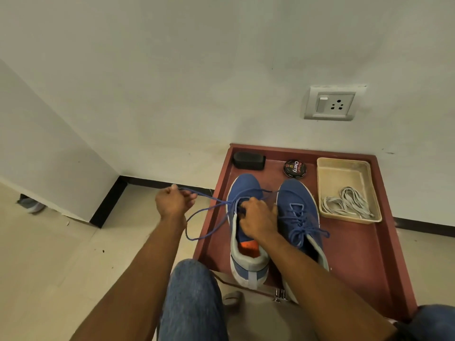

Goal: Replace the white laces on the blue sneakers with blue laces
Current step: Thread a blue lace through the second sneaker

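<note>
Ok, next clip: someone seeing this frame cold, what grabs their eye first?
Probably the two blue sneakers side by side on the reddish tray, with the left hand pulling a blue lace out over the floor while the right hand holds the left shoe's throat. The right shoe is already laced in blue, and the white laces lie in a beige tub at the tray's far right.
</note>
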